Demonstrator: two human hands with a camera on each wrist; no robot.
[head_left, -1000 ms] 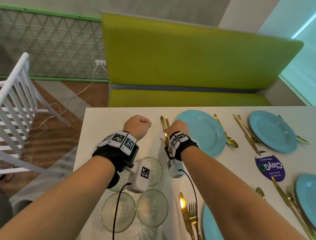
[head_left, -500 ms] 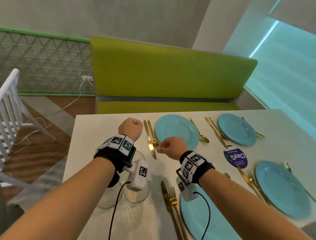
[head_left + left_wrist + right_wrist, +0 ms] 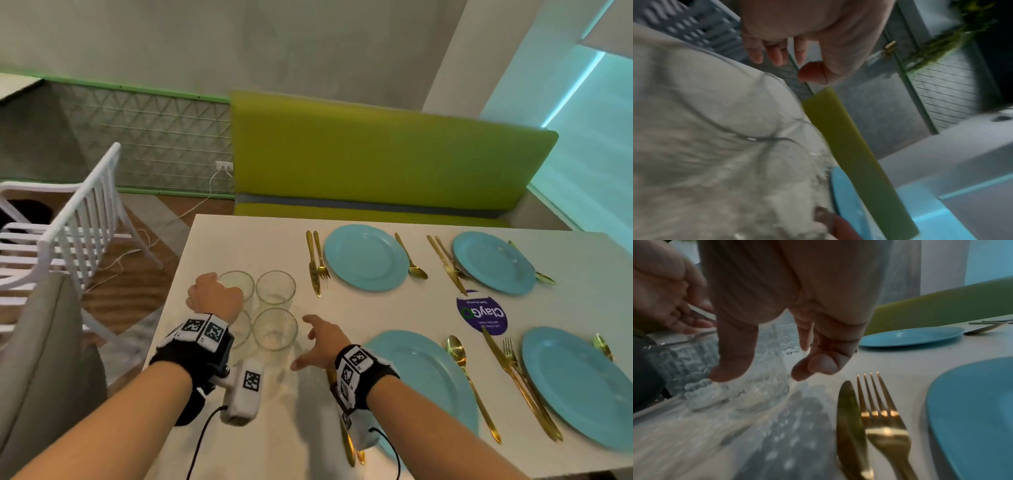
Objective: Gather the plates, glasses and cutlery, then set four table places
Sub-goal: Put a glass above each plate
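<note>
Four clear textured glasses stand in a tight cluster on the left of the white table (image 3: 239, 246). My left hand (image 3: 214, 298) hangs over the far-left glass (image 3: 239, 284), fingers loosely curved and apart in the left wrist view (image 3: 789, 65); I cannot tell if they touch the rim. My right hand (image 3: 303, 342) is open with spread fingers, right beside the near-right glass (image 3: 275, 330) and gripping nothing (image 3: 764, 373). Four blue plates lie set: far-left (image 3: 366, 257), far-right (image 3: 493, 262), near-left (image 3: 428, 377), near-right (image 3: 579, 387). Gold cutlery flanks each plate, such as a knife (image 3: 849, 418) and fork (image 3: 884, 418).
A purple round sticker (image 3: 482, 313) lies between the plates. A green bench (image 3: 376, 157) runs along the table's far side. A white slatted chair (image 3: 68, 233) and a grey chair back (image 3: 44, 359) stand left of the table, near its left edge.
My right hand left the knife and fork by the far-left plate, drew back and opened beside the near-right glass. My left hand, a fist before, loosened and came over the far-left glass.
</note>
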